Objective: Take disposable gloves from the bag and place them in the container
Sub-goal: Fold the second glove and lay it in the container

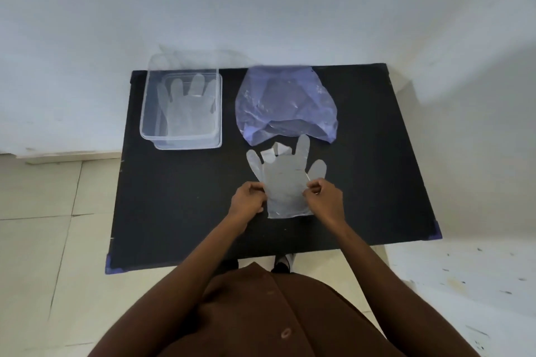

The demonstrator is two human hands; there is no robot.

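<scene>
A clear disposable glove (285,180) lies spread flat on the black table (179,206), fingers pointing away from me. My left hand (249,198) pinches its left edge and my right hand (323,195) pinches its right edge near the cuff. Just beyond it lies a crumpled translucent purple bag (285,104), its mouth toward me. A clear plastic container (150,119) stands at the table's far left, with another glove (188,107) lying flat inside it.
The table stands against a white wall (261,9). Its far edge runs just behind the container and bag. Pale floor tiles (52,211) show to the left, and a paint-speckled floor (464,275) to the right. My brown garment fills the bottom of the view.
</scene>
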